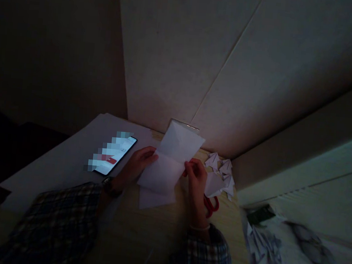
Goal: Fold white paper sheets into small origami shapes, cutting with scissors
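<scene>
A creased sheet of white paper (171, 158) is held up between my two hands, tilted above the table. My left hand (141, 158) pinches its left edge, thumb in front. On the opposite edge, the fingers of my right hand (195, 171) are closed at about the height of the middle crease. Another piece of paper (154, 200) lies on the table just below the held sheet. Close to my right wrist are scissors with red handles (212, 205), their blades hidden under paper.
A lit phone (115, 157) lies on large white sheets (69, 155) at the left. Several folded paper pieces (219, 165) sit at the table's right corner. More folded paper (265, 255) is piled lower down, beyond the right edge. A pale wall (181, 66) rises behind the table.
</scene>
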The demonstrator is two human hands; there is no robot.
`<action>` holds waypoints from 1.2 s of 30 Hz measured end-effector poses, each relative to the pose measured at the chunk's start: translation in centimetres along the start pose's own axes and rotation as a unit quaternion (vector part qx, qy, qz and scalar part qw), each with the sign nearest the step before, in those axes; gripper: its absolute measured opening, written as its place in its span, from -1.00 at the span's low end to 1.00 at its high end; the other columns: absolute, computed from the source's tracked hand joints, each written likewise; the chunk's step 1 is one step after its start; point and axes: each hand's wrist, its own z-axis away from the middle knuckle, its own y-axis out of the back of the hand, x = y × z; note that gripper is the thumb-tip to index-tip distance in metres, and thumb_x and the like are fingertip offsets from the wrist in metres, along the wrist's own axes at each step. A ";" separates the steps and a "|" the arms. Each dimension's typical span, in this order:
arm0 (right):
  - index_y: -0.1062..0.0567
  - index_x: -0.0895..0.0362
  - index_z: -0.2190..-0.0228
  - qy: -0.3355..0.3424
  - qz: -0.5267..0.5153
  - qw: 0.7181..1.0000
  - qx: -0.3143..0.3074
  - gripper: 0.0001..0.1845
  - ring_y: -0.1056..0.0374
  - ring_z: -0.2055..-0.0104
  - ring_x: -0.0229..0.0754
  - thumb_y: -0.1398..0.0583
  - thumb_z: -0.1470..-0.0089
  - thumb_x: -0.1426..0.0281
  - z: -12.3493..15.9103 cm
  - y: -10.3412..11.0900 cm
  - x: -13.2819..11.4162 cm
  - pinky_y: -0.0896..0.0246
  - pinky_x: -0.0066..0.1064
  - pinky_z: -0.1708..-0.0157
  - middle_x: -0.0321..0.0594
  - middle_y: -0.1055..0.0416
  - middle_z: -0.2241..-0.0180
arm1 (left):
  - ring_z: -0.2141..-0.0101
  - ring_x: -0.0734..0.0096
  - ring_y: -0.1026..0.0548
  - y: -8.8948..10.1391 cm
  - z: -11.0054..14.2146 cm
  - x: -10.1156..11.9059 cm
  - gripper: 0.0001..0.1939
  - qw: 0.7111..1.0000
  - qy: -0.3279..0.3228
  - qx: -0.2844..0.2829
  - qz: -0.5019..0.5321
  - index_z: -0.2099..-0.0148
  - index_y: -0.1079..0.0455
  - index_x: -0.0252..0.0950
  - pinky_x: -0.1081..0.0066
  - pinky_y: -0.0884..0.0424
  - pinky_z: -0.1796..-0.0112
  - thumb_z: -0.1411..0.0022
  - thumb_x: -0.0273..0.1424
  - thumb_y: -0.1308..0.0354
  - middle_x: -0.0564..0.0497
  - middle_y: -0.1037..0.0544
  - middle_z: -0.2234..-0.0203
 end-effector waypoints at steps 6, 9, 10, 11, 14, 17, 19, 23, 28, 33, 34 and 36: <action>-0.35 0.07 0.37 -0.003 -0.030 1.000 0.006 -0.81 -0.20 0.60 -0.31 -0.26 0.04 0.33 0.2 0.0 0.0 -0.09 -0.48 0.58 -0.46 -0.30 0.60 | 0.23 0.13 -0.54 -0.1 0.1 0.3 -0.71 0.999 0.010 -0.031 0.001 0.34 -0.44 -0.27 0.30 -0.42 0.21 0.08 -0.19 -0.29 -0.04 -0.61 0.36; -0.31 0.06 0.41 -0.010 -0.037 0.999 0.000 -0.80 -0.17 0.62 -0.33 -0.27 0.05 0.33 0.2 -0.2 0.1 -0.06 -0.49 0.60 -0.48 -0.26 0.62 | 0.31 0.19 -0.51 -0.2 0.3 0.6 -0.70 0.999 0.001 -0.015 -0.031 0.41 -0.42 -0.27 0.34 -0.41 0.28 0.06 -0.14 -0.28 0.00 -0.58 0.43; -0.32 0.07 0.43 -0.011 -0.035 0.999 -0.002 -0.81 -0.16 0.62 -0.33 -0.26 0.04 0.33 0.2 -0.2 0.0 -0.06 -0.49 0.60 -0.47 -0.26 0.62 | 0.33 0.21 -0.50 -0.1 0.3 0.7 -0.69 0.999 -0.005 -0.007 -0.047 0.44 -0.41 -0.26 0.35 -0.40 0.30 0.05 -0.12 -0.27 0.02 -0.56 0.46; -0.34 0.07 0.44 -0.009 -0.032 0.999 -0.003 -0.83 -0.16 0.61 -0.33 -0.26 0.04 0.33 0.2 -0.3 0.0 -0.06 -0.48 0.60 -0.45 -0.26 0.61 | 0.35 0.23 -0.48 -0.1 0.3 0.7 -0.69 0.998 -0.010 0.002 -0.064 0.46 -0.40 -0.26 0.36 -0.39 0.32 0.03 -0.10 -0.25 0.03 -0.55 0.48; -0.40 0.09 0.44 0.007 -0.020 1.000 -0.017 -0.89 -0.23 0.53 -0.29 -0.24 0.00 0.34 0.3 -0.4 -0.1 -0.13 -0.44 0.53 -0.36 -0.34 0.52 | 0.37 0.25 -0.44 0.1 0.2 0.5 -0.68 0.995 -0.014 0.029 -0.092 0.48 -0.39 -0.26 0.39 -0.36 0.35 0.01 -0.08 -0.22 0.05 -0.51 0.51; -0.48 0.10 0.39 0.017 0.001 0.998 -0.055 -0.89 -0.31 0.39 -0.20 -0.21 -0.06 0.32 0.6 -0.3 -0.1 -0.23 -0.38 0.37 -0.28 -0.41 0.42 | 0.38 0.26 -0.43 0.2 0.1 0.3 -0.70 0.996 -0.007 0.040 -0.085 0.48 -0.40 -0.26 0.40 -0.34 0.36 -0.01 -0.12 -0.20 0.06 -0.50 0.51; -0.52 0.10 0.31 0.006 0.013 0.996 -0.091 -0.85 -0.34 0.31 -0.17 -0.21 -0.07 0.31 0.8 -0.2 0.1 -0.26 -0.37 0.31 -0.25 -0.44 0.35 | 0.39 0.27 -0.43 0.2 0.1 0.2 -0.71 0.997 -0.003 0.035 -0.066 0.48 -0.41 -0.27 0.40 -0.33 0.37 0.00 -0.13 -0.22 0.07 -0.49 0.52; -0.44 -0.02 0.04 -0.019 -0.014 0.988 -0.150 -0.59 -0.35 0.14 -0.15 -0.25 -0.03 0.34 1.2 -0.3 0.4 -0.31 -0.36 0.21 -0.24 -0.41 0.05 | 0.35 0.24 -0.49 0.1 0.3 0.3 -0.68 0.999 0.030 0.008 0.013 0.35 -0.44 -0.28 0.38 -0.38 0.34 0.03 -0.13 -0.27 0.04 -0.56 0.42; -0.42 -0.09 0.00 -0.008 -0.002 0.989 -0.148 -0.55 -0.31 0.18 -0.18 -0.25 -0.03 0.36 1.2 -0.5 0.8 -0.29 -0.38 0.19 -0.28 -0.39 0.10 | 0.24 0.19 -0.54 0.4 0.1 -0.2 -0.65 0.996 0.047 0.006 0.077 0.24 -0.44 -0.28 0.35 -0.43 0.26 0.03 -0.18 -0.30 0.00 -0.61 0.29; -0.48 -0.03 0.09 0.004 -0.012 0.993 -0.119 -0.63 -0.27 0.30 -0.21 -0.27 0.00 0.36 0.8 -0.4 1.1 -0.26 -0.40 0.29 -0.31 -0.36 0.30 | 0.17 0.13 -0.54 0.4 -0.2 -0.2 -0.63 0.999 0.019 0.017 0.042 0.24 -0.40 -0.26 0.29 -0.44 0.21 0.05 -0.16 -0.30 -0.03 -0.61 0.26; -0.49 0.00 0.10 0.005 -0.010 0.993 -0.114 -0.64 -0.26 0.31 -0.21 -0.26 0.00 0.36 0.7 -0.3 1.0 -0.25 -0.39 0.30 -0.31 -0.35 0.33 | 0.17 0.13 -0.54 0.3 -0.2 -0.2 -0.62 0.999 0.015 0.024 0.036 0.24 -0.38 -0.26 0.28 -0.45 0.20 0.07 -0.16 -0.30 -0.04 -0.61 0.25; -0.50 0.05 0.12 0.004 -0.008 0.994 -0.105 -0.67 -0.26 0.31 -0.20 -0.25 -0.01 0.37 0.6 -0.3 0.8 -0.25 -0.39 0.29 -0.30 -0.34 0.35 | 0.17 0.14 -0.54 0.2 -0.1 0.0 -0.63 0.999 0.007 0.037 0.031 0.25 -0.35 -0.25 0.26 -0.44 0.18 0.08 -0.18 -0.30 -0.04 -0.61 0.24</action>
